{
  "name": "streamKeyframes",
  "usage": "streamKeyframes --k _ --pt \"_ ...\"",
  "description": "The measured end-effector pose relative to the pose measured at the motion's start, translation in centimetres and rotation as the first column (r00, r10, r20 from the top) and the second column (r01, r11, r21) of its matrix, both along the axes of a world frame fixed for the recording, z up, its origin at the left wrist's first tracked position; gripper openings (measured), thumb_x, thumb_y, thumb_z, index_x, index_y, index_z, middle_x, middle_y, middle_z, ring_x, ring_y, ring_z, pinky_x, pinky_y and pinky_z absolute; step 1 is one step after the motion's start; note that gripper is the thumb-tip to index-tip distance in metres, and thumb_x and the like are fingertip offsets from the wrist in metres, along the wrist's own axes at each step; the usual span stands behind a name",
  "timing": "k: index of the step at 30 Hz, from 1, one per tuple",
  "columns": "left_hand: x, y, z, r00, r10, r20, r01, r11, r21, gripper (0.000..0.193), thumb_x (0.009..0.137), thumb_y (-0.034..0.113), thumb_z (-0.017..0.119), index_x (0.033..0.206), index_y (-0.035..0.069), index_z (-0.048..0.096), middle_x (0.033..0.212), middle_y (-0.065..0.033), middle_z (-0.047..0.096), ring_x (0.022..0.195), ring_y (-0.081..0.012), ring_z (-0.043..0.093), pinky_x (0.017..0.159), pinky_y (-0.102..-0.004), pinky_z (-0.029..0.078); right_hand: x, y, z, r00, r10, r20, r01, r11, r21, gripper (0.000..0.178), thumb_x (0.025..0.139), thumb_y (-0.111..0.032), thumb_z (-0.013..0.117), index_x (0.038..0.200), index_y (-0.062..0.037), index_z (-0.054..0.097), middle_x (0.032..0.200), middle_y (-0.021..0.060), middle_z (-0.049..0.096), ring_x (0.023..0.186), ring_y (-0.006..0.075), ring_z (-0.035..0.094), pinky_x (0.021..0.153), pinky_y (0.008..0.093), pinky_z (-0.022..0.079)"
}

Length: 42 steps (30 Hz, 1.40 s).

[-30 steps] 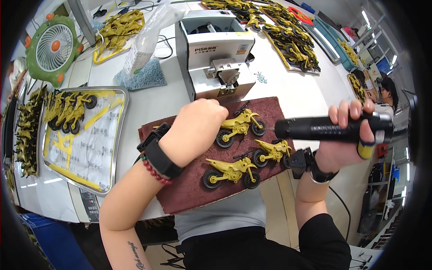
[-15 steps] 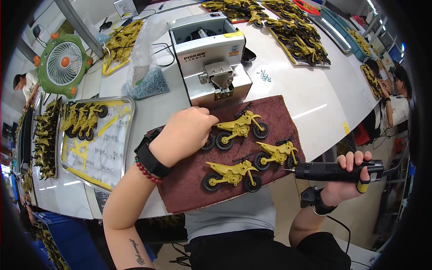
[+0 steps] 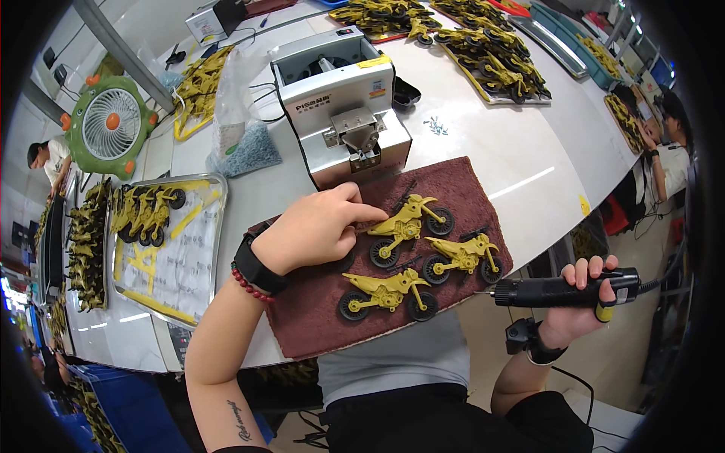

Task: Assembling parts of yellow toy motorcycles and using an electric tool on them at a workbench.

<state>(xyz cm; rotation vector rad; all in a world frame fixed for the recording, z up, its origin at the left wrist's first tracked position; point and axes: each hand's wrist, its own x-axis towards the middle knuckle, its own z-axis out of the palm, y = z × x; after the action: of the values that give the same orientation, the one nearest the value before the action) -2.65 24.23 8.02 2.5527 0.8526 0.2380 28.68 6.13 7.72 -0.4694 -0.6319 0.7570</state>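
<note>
Three yellow toy motorcycles with black wheels lie on their sides on a dark red mat. My left hand (image 3: pixel 313 230) reaches over the mat's left side. Its index finger is stretched out, touching the tail of the upper toy motorcycle (image 3: pixel 404 224), while its thumb stays apart and the other fingers curl under. Part of a dark wheel shows below this hand. To the right is another toy motorcycle (image 3: pixel 462 255), and a third toy motorcycle (image 3: pixel 385 291) lies nearest me. My right hand (image 3: pixel 581 306) is wrapped round a black electric screwdriver (image 3: pixel 540 291), its bit pointing left beside the mat's edge.
Behind the mat (image 3: pixel 453 185) stands a silver screw feeder (image 3: pixel 340 113), with loose screws (image 3: pixel 436 126) at its right. A bag of screws (image 3: pixel 253 149) and a metal tray (image 3: pixel 219 226) holding toy motorcycles are leftward. A green fan (image 3: pixel 112 124) stands beyond. A co-worker (image 3: pixel 668 151) sits far right.
My left index finger has straightened onto the upper motorcycle, whose tail has swung toward me. The screwdriver stays beside the mat's right edge. The view has shifted slightly.
</note>
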Motion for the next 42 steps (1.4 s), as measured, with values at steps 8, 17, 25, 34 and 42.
streamKeyframes --k 8,17,25,34,42 --pt "1.0 0.8 -1.7 0.995 0.016 0.101 -0.031 0.988 0.148 0.02 0.075 0.009 0.061 0.094 0.008 0.064 0.083 -0.0093 0.056 0.078 -0.0274 0.057 0.069 -0.0358 0.048 -0.2 -0.1 -0.3 1.0 -0.003 0.011 0.004 1.0 -0.01 0.032 0.078 -0.008 0.055 0.107 -0.0067 0.042 0.083 0.0069 0.048 0.065 0.0156 0.046 0.063 0.0298 0.039" --pt "1.4 -1.0 -0.5 0.977 0.12 0.173 -0.163 0.952 0.26 0.009 0.078 0.008 0.06 0.075 0.002 0.055 0.075 -0.0116 0.06 0.074 -0.0298 0.059 0.066 -0.0368 0.048 -0.8 0.0 0.4 0.999 0.044 -0.029 -0.043 0.998 0.04 0.029 0.079 -0.009 0.055 0.105 -0.0067 0.042 0.083 0.0057 0.047 0.065 0.0144 0.045 0.063 0.0296 0.039" --pt "0.5 -11.9 5.6 0.808 0.276 0.52 -0.15 0.951 -0.272 0.014 0.065 -0.004 0.071 0.075 0.003 0.065 0.071 -0.0074 0.065 0.063 -0.0188 0.061 0.057 -0.0258 0.047 -4.1 1.8 3.2 0.913 0.258 -0.317 -0.158 0.938 0.308 0.025 0.077 -0.011 0.058 0.097 -0.006 0.044 0.078 0.0021 0.048 0.061 0.0117 0.048 0.06 0.0265 0.042" --pt "1.4 -16.3 0.0 0.323 0.607 0.727 -0.046 0.777 -0.628 0.017 0.066 -0.01 0.072 0.078 -0.001 0.063 0.079 -0.015 0.066 0.072 -0.0171 0.065 0.063 -0.0247 0.054 -8.1 3.2 4.8 0.772 0.465 -0.433 -0.262 0.854 0.45 0.029 0.076 -0.009 0.063 0.097 -0.0046 0.045 0.075 0.0045 0.052 0.057 0.0151 0.053 0.055 0.0298 0.047" --pt "1.6 -16.5 -0.1 0.294 0.563 0.772 0.013 0.806 -0.592 0.018 0.067 -0.012 0.07 0.079 -0.001 0.062 0.081 -0.0164 0.065 0.074 -0.018 0.065 0.063 -0.0255 0.056 -8.0 2.7 4.7 0.806 0.442 -0.393 -0.27 0.867 0.419 0.03 0.076 -0.01 0.063 0.098 -0.0051 0.044 0.076 0.0042 0.051 0.058 0.0154 0.052 0.057 0.0301 0.045"
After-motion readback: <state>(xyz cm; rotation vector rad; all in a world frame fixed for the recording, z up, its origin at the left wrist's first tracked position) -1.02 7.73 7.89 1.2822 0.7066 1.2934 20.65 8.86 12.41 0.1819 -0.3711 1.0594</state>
